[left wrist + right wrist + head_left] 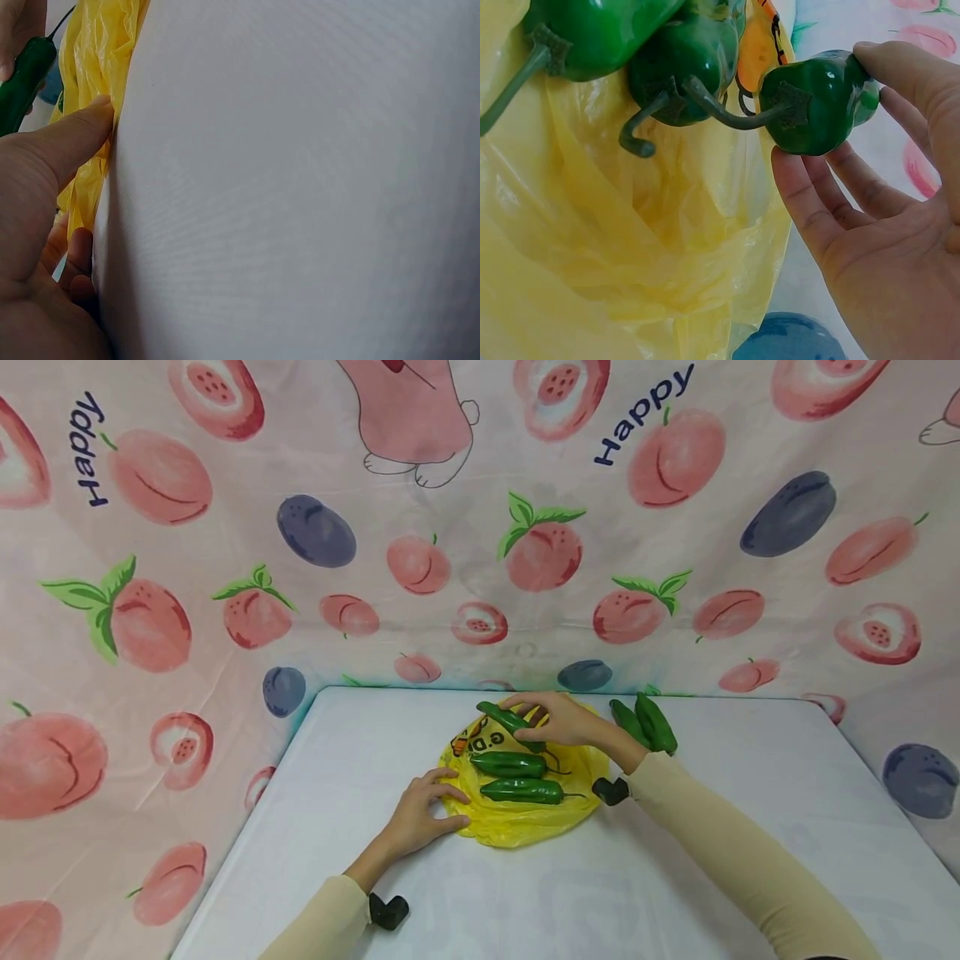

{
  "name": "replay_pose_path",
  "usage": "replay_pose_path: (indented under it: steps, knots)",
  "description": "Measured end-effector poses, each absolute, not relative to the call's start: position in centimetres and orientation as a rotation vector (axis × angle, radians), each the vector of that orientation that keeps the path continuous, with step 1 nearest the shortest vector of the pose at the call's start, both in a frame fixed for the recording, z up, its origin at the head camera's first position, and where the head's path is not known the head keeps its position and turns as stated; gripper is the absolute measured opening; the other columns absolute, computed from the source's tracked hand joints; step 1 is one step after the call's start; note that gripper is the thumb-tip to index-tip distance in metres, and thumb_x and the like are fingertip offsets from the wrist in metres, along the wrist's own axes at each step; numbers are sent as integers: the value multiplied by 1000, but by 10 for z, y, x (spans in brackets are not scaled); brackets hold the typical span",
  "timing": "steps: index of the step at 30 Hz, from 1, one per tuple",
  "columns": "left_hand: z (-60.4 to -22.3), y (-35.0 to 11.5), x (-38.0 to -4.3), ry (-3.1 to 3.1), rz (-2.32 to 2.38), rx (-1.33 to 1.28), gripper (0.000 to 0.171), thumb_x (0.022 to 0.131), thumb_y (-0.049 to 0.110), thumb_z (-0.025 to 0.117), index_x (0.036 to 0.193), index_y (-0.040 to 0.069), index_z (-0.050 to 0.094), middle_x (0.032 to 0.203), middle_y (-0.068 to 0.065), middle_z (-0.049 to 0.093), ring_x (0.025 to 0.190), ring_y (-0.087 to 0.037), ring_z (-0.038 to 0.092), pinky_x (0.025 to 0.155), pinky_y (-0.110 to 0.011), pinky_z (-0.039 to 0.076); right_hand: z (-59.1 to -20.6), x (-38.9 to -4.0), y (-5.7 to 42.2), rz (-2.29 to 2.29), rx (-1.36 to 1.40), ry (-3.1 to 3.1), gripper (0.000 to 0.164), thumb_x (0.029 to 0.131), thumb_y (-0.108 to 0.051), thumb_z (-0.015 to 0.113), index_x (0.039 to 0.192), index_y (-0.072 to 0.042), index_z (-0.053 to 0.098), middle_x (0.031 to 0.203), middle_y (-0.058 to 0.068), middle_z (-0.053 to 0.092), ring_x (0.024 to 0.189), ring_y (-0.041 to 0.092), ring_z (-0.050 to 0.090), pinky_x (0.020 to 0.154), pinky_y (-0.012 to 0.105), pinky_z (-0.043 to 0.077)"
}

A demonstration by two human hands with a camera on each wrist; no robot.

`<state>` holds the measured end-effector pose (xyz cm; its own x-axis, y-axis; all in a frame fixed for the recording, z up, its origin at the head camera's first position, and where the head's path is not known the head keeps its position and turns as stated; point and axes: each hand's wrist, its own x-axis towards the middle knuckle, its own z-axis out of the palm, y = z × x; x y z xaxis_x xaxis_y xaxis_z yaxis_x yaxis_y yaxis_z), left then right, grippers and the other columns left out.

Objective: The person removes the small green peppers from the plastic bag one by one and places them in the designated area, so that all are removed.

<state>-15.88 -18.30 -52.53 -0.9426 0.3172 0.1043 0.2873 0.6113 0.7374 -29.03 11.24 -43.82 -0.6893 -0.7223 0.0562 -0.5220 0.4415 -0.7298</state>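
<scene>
A yellow plastic bag (517, 831) lies flat on the white table, with dark print near its far side. Two green peppers, one in the middle (508, 765) and one nearer (520, 791), lie side by side on it, stems to the right. My right hand (562, 720) pinches a third green pepper (810, 105) between thumb and fingertips, over the bag's far part. At the bag's left edge rests my left hand (416, 817), fingers spread and slightly bent. Its thumb (82, 131) touches the yellow plastic in the left wrist view.
Two more green peppers (656, 723) lie at the table's back right, beside the right forearm. The white table (675, 893) meets a fruit-printed cloth (480, 568) along its back edge. Each wrist carries a small black device (388, 911).
</scene>
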Motion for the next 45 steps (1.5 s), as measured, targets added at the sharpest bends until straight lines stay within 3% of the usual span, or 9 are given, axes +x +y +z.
replay_pose_path:
  steps: [15,25,33,45]
  knots:
    - [-527,-184,-160,2784,1264,523,20,86,30,86,103,25,78,146,-5,54,130,-35,47,109,-60,36,-436,-290,115,-1074,-1080,2437,51,97,-20,74,145,-18,58,139,10,62,120,30,63,96,44,54]
    - [-526,-184,-158,2784,1266,527,20,85,30,86,103,26,79,145,-6,55,129,-35,47,108,-60,35,-433,-290,125,-1071,-1053,2444,51,97,-20,74,145,-20,57,138,12,62,120,31,63,96,44,54]
    - [-525,-184,-158,2779,1278,547,21,85,29,86,104,24,78,145,-7,55,130,-36,47,108,-61,35,-430,-288,132,-1080,-1082,2445,50,97,-19,73,145,-13,57,136,17,62,117,36,64,94,48,55]
    - [-525,-185,-159,2772,1281,547,20,86,31,85,104,24,79,145,-7,55,129,-36,47,107,-62,35,-433,-288,133,-1058,-1080,2454,51,97,-19,74,145,-15,57,136,14,62,118,32,64,95,47,55]
